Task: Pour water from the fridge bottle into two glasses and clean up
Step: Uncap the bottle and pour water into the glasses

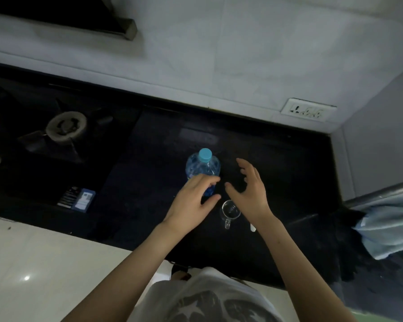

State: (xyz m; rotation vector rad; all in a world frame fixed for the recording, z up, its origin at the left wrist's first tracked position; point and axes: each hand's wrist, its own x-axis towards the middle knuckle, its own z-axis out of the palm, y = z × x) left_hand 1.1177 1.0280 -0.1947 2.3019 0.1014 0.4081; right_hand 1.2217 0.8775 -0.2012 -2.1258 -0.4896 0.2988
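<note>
Risk noted: the glass mug (230, 209) stands directly under my right wrist, near the worktop's front edge; a careless drop of that arm could knock it over or off. The second glass is not visible to me. The bottle (203, 168), blue cap still on, stands upright mid-worktop (277, 159), just beyond the mug; a one-sided grab could tip it toward the stove burner (65, 126). My left hand (191, 198) reaches forward, fingers loosely curled over the bottle's lower body, seemingly touching but not closed round it. My right hand (250, 187) hovers just beside the bottle, fingers spread wide, holding nothing.
</note>
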